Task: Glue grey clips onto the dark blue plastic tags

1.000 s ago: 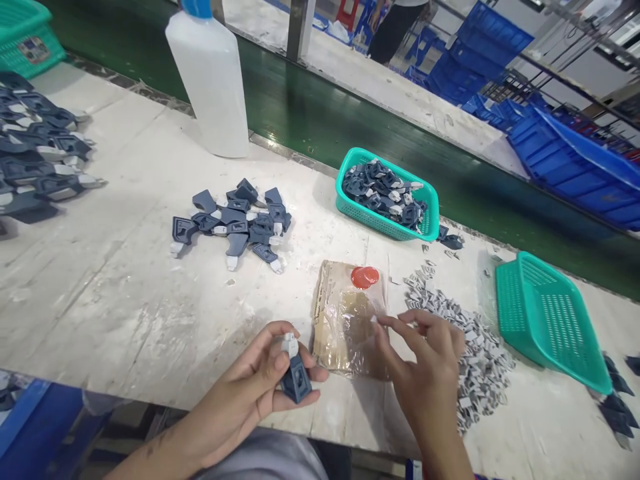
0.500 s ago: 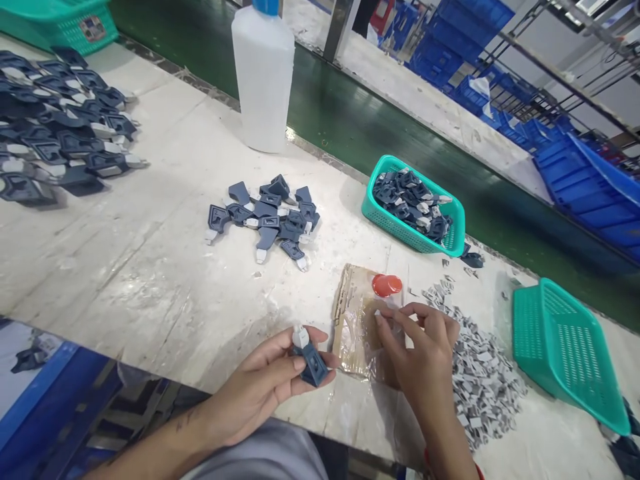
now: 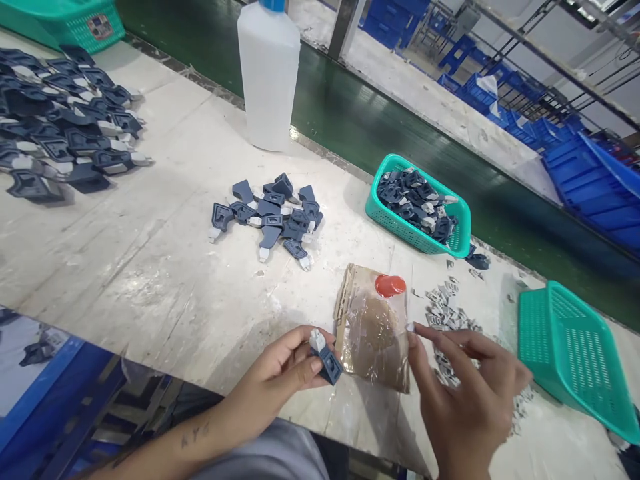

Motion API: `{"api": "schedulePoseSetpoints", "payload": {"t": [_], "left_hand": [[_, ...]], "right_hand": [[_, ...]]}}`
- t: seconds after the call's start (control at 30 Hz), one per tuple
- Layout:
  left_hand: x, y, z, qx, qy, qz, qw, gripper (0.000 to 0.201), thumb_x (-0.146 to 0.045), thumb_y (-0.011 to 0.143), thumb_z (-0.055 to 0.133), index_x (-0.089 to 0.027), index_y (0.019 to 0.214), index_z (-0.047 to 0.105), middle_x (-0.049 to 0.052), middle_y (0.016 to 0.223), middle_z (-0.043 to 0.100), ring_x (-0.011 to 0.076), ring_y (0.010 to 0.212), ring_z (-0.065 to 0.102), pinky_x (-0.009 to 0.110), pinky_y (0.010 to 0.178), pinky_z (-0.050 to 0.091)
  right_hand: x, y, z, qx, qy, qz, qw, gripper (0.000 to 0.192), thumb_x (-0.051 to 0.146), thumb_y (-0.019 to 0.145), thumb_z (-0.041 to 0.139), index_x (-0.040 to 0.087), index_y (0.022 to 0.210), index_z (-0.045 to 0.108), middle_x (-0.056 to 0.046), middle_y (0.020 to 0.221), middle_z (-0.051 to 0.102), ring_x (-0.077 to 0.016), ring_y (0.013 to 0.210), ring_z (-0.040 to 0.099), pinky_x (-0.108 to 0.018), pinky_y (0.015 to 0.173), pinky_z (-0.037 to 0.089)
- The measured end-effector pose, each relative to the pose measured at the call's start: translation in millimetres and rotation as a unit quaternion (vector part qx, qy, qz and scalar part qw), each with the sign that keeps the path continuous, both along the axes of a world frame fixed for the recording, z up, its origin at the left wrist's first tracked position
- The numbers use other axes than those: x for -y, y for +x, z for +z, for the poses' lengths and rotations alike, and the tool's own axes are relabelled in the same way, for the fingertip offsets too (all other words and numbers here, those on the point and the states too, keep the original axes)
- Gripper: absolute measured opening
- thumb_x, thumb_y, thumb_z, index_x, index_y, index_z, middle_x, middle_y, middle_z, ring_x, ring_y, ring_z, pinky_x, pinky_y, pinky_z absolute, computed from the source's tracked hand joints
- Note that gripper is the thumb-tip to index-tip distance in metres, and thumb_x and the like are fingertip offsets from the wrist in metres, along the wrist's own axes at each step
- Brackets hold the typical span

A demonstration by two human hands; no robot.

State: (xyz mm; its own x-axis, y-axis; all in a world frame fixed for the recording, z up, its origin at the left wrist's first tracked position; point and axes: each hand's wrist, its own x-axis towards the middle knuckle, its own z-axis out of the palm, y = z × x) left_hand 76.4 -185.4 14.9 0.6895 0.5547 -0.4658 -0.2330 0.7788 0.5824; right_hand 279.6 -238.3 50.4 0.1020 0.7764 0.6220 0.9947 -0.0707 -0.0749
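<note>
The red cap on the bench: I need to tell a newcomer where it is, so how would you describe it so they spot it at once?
Start at the white worktable and find the taped cardboard pad near its front edge, between the person's two hands. The red cap sits on the pad's far corner. It is the only red, round thing among blue-grey parts and teal baskets.

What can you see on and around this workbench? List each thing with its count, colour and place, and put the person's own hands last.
bottle: one, translucent white, blue cap, far bench edge.
loose clips: small pile, dark blue with white tips, bench centre.
laid-out clips: many, dark blue, far left.
filled basket: one, teal, holds blue clips.
tipped basket: one, teal, right.
small inserts: heap, grey-white, by right hand.
cardboard pad: one, brown, plastic-covered.
red cap: one, on pad.
left hand: holds one blue clip.
right hand: fingers spread, beside pad.
</note>
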Motion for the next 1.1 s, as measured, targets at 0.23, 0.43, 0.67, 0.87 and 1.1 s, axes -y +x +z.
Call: {"api": "schedulePoseSetpoints", "payload": {"t": [0.23,0.43,0.67,0.87,1.1], "left_hand": [[-1,3,2.9,-0.043,0.05,-0.015,0.998,0.019,-0.04,0.081,0.058,-0.026,0.095,0.061,0.0,0.097,0.062,0.0161,0.097,0.055,0.028,0.087,0.045],[-1,4,9.3,-0.06,0.077,-0.014,0.995,0.016,-0.036,0.083,0.056,-0.026,0.095,0.059,-0.002,0.088,0.057,0.0133,0.09,0.053,0.023,0.083,0.044],[1,2,9.2,-0.059,0.122,-0.022,0.99,0.012,-0.025,0.088,0.048,-0.025,0.096,0.057,-0.003,0.084,0.053,0.0116,0.084,0.05,0.021,0.078,0.042],[3,4,7.0,-0.066,0.116,0.002,0.991,0.012,-0.023,0.088,0.048,-0.024,0.097,0.056,-0.002,0.087,0.055,0.0127,0.086,0.051,0.024,0.081,0.041],[2,1,7.2,-0.029,0.11,0.02,0.993,0.01,-0.028,0.085,0.054,-0.024,0.092,0.061,0.001,0.098,0.065,0.0169,0.1,0.058,0.028,0.091,0.041]], "right_hand": [[8,-16,-6.7,-0.054,-0.046,0.016,0.997,0.013,0.019,0.078,0.063,0.018,0.091,0.061,-0.005,0.086,0.05,-0.0154,0.077,0.043,-0.035,0.074,0.031],[17,-55,-3.5,-0.182,-0.07,0.064,0.979,0.015,0.02,0.079,0.061,0.02,0.093,0.059,-0.003,0.087,0.046,-0.0146,0.084,0.043,-0.029,0.069,0.034],[18,-61,-20.0,-0.246,-0.101,0.082,0.96,0.016,0.021,0.079,0.06,0.022,0.095,0.059,-0.003,0.09,0.045,-0.0136,0.087,0.045,-0.027,0.07,0.039],[19,-65,-23.8,-0.166,-0.091,0.107,0.976,0.018,0.016,0.078,0.061,0.018,0.096,0.061,-0.004,0.089,0.048,-0.014,0.085,0.046,-0.031,0.074,0.036],[30,-89,-17.8,-0.331,-0.079,0.045,0.939,0.032,0.019,0.084,0.052,0.023,0.116,0.053,-0.007,0.103,0.049,-0.0144,0.089,0.049,-0.029,0.075,0.043]]}}
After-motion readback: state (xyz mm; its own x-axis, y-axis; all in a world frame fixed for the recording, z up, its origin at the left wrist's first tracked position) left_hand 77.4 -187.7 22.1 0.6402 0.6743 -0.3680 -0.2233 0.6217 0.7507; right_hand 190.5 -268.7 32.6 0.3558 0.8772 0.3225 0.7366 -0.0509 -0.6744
